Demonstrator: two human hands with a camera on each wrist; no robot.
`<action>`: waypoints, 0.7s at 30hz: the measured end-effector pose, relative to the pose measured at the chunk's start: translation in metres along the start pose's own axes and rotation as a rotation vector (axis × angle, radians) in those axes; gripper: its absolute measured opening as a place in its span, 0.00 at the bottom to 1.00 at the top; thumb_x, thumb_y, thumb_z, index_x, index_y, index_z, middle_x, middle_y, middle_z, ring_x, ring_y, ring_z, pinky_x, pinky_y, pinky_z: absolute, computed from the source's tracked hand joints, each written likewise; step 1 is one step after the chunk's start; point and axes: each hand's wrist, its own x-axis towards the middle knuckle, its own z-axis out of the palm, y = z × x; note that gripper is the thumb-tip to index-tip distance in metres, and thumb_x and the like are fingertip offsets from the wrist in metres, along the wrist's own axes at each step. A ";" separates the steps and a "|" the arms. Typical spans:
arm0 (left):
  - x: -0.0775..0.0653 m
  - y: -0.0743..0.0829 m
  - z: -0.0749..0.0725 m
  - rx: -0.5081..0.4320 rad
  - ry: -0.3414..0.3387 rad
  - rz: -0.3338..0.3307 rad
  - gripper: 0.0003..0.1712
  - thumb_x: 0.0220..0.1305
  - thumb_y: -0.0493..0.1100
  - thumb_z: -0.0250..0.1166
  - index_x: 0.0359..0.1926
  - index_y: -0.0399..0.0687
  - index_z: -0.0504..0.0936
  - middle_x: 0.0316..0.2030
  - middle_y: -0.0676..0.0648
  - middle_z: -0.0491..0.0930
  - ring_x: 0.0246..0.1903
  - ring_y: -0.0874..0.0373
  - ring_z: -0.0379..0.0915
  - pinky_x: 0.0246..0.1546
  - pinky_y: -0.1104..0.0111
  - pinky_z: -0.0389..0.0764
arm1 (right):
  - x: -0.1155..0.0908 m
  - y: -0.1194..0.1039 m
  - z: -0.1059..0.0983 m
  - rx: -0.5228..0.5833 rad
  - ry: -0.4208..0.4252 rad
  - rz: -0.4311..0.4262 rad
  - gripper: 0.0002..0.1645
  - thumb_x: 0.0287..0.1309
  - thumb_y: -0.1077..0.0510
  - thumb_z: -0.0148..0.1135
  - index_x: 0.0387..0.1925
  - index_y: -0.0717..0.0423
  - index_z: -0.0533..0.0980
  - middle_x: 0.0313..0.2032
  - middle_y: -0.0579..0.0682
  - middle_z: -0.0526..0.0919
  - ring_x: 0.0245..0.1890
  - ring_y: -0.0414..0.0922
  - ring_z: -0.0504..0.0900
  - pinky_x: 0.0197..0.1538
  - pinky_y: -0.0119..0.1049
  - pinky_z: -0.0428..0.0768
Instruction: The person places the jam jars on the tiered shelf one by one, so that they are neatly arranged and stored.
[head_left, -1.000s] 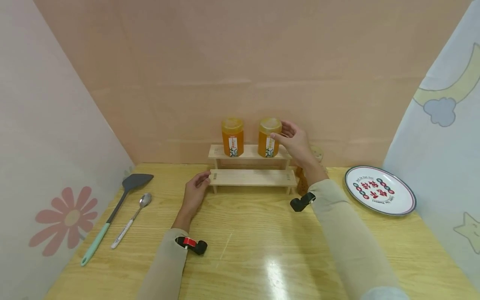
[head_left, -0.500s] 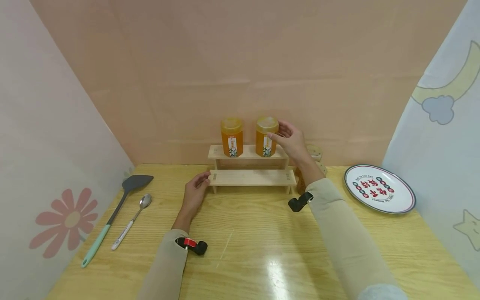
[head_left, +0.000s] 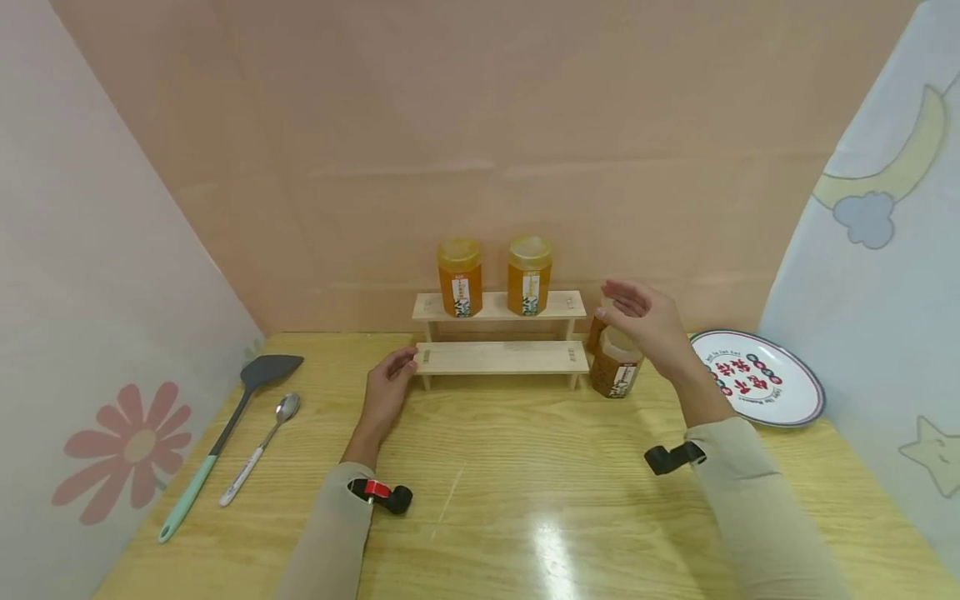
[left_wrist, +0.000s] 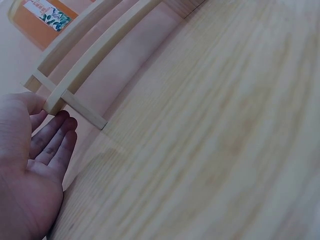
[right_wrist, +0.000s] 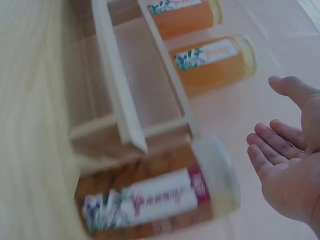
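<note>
A two-tier wooden rack (head_left: 501, 357) stands at the back of the table. My left hand (head_left: 387, 387) grips the left end of its lower tier, the thumb lying over the board and the fingers below in the left wrist view. On the upper tier are two jars of orange honey, a left jar (head_left: 460, 283) and a right jar (head_left: 529, 287). My right hand (head_left: 648, 325) is in the air with nothing in it, right of the rack. Close below it stands a brown-filled jar (head_left: 615, 373); another brown jar (head_left: 596, 329) behind is partly hidden.
An oval white plate (head_left: 787, 392) with red characters lies at the right. At the left lie a grey turner (head_left: 238, 417) with a mint handle and a spoon (head_left: 262, 446). A pink-beige wall (head_left: 480, 125) closes the back.
My right hand has let go of the right orange jar and moved right, over the brown jars. That jar has slid slightly left on the upper tier. My left hand stays at the rack.
</note>
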 end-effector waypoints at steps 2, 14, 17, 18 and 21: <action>0.000 0.001 0.000 -0.003 0.000 -0.010 0.22 0.78 0.40 0.59 0.67 0.38 0.76 0.68 0.39 0.76 0.69 0.49 0.70 0.54 0.89 0.72 | -0.010 0.006 -0.008 -0.024 0.009 0.009 0.40 0.69 0.49 0.67 0.75 0.56 0.65 0.74 0.61 0.69 0.77 0.55 0.65 0.66 0.17 0.72; -0.018 0.035 0.002 0.023 -0.023 -0.042 0.22 0.78 0.38 0.57 0.68 0.36 0.75 0.67 0.36 0.75 0.67 0.48 0.70 0.52 0.88 0.74 | -0.039 0.051 -0.024 -0.094 0.033 0.093 0.47 0.68 0.44 0.67 0.79 0.58 0.59 0.77 0.61 0.65 0.78 0.59 0.61 0.77 0.35 0.67; -0.018 0.036 0.003 0.012 -0.029 -0.039 0.22 0.78 0.37 0.58 0.67 0.36 0.75 0.67 0.36 0.75 0.68 0.47 0.70 0.52 0.87 0.74 | -0.041 0.061 -0.024 -0.125 0.007 0.124 0.51 0.67 0.42 0.68 0.81 0.52 0.55 0.79 0.59 0.60 0.79 0.61 0.59 0.78 0.55 0.63; -0.018 0.035 0.003 0.011 -0.031 -0.038 0.22 0.78 0.37 0.57 0.67 0.35 0.75 0.67 0.36 0.75 0.68 0.47 0.70 0.52 0.87 0.74 | -0.041 0.064 -0.023 -0.128 -0.002 0.128 0.52 0.67 0.42 0.68 0.81 0.51 0.54 0.80 0.59 0.59 0.79 0.62 0.59 0.78 0.60 0.62; -0.017 0.035 0.002 0.016 -0.022 -0.037 0.22 0.78 0.38 0.58 0.67 0.35 0.75 0.67 0.36 0.75 0.68 0.47 0.70 0.52 0.88 0.73 | -0.038 0.071 -0.021 -0.126 -0.027 0.114 0.53 0.67 0.43 0.69 0.82 0.49 0.51 0.80 0.60 0.57 0.78 0.64 0.60 0.74 0.51 0.72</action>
